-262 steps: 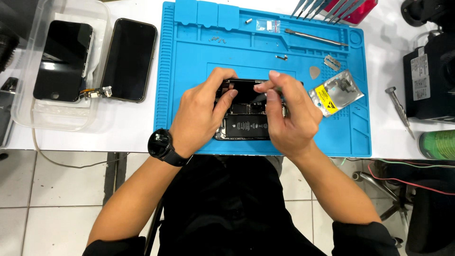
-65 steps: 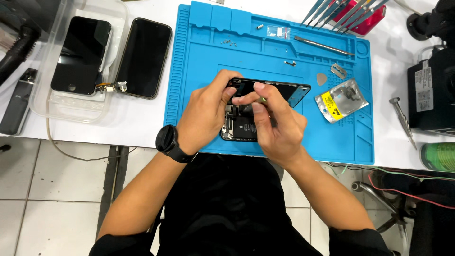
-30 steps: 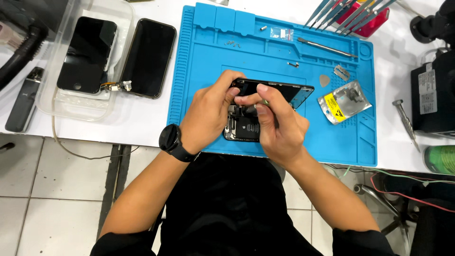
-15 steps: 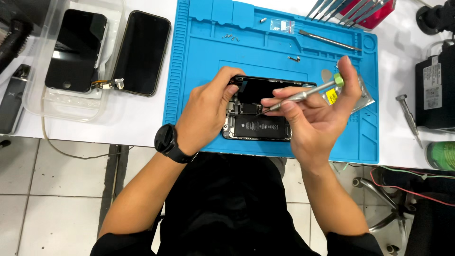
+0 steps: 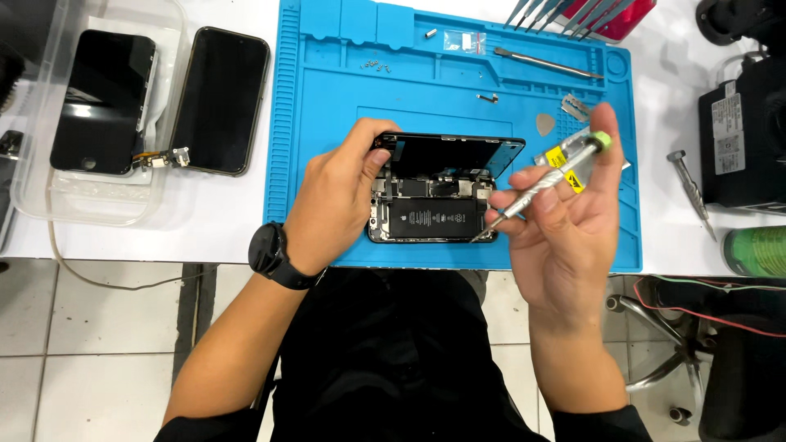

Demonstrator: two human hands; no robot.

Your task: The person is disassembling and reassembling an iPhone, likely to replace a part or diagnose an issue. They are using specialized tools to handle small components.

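Head view, work in hand: an opened phone (image 5: 434,211) lies on the blue mat (image 5: 327,123), its screen panel (image 5: 454,154) hinged up toward 12 o'clock, so battery and boards are bared.
Left hand (image 5: 336,205): grip clenched on the phone's left end at 9 o'clock, thumb and fingertips on the raised panel's corner; a black watch (image 5: 274,255) sits on the wrist.
Right hand (image 5: 565,221): grasping a slim screwdriver (image 5: 544,178) with a green cap, tip pointing at the phone's lower right corner, at about 4 o'clock of the body; whether the tip touches I cannot tell.
Done, as I judge: the case is open, and small screws (image 5: 373,64) lie loose at 12 o'clock on the mat.
Left, as I judge: the panel remains joined along the top edge and the battery is in place, so the inner work looks early.
Mat: a spudger (image 5: 547,63), a pick (image 5: 545,124) and a blade (image 5: 575,105) lie toward 1 o'clock.
Bench (image 5: 221,221): white; at 10 o'clock a clear tray (image 5: 49,200) holds one dark phone (image 5: 102,102), a second dark phone (image 5: 219,102) just beside it.
Room: pale tiled floor (image 5: 82,344) at 7 o'clock, a black device (image 5: 741,135) and a green roll (image 5: 757,250) at 3 o'clock.
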